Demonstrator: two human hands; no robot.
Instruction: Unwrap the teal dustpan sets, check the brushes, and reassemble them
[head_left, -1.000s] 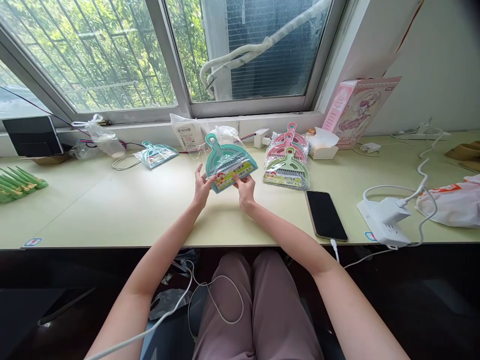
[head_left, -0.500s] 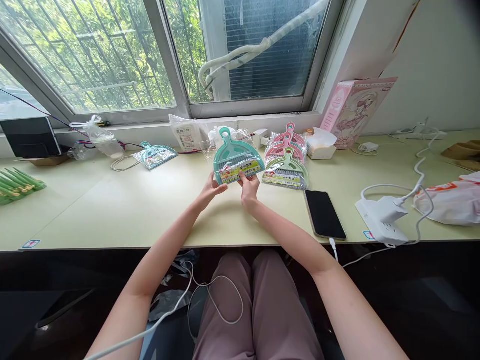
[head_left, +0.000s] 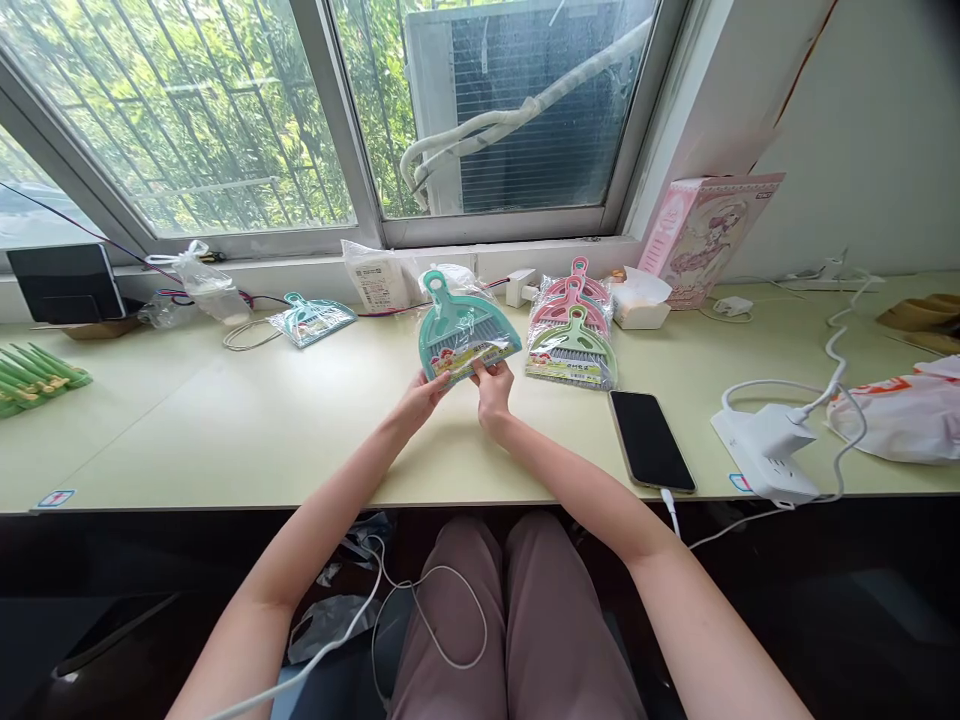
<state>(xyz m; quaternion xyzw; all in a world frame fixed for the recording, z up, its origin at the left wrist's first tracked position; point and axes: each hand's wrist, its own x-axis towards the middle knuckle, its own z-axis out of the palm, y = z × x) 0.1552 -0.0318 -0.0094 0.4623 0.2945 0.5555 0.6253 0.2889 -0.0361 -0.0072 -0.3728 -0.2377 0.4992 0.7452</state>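
Both of my hands hold a teal mini dustpan-and-brush set (head_left: 459,328) by its lower labelled edge, raised a little above the pale green desk (head_left: 225,420). My left hand (head_left: 426,394) pinches the lower left corner and my right hand (head_left: 491,388) pinches the lower right corner. The handle of the set points up and away from me, tilted slightly left. Just to its right lies a stack of wrapped pink and green dustpan sets (head_left: 573,335). Another wrapped teal set (head_left: 311,320) lies farther left by the window sill.
A black phone (head_left: 651,440) on a cable lies right of my hands, then a white power strip (head_left: 765,445) and a white plastic bag (head_left: 904,410). Behind are a pink box (head_left: 701,235), a tissue box (head_left: 637,300) and white packets (head_left: 375,275). A tablet (head_left: 66,283) and green sticks (head_left: 34,375) sit far left.
The teal set has turned in my hands, from tilted right to upright to tilted slightly left, and moved a little away from me. The camera has tipped slightly.
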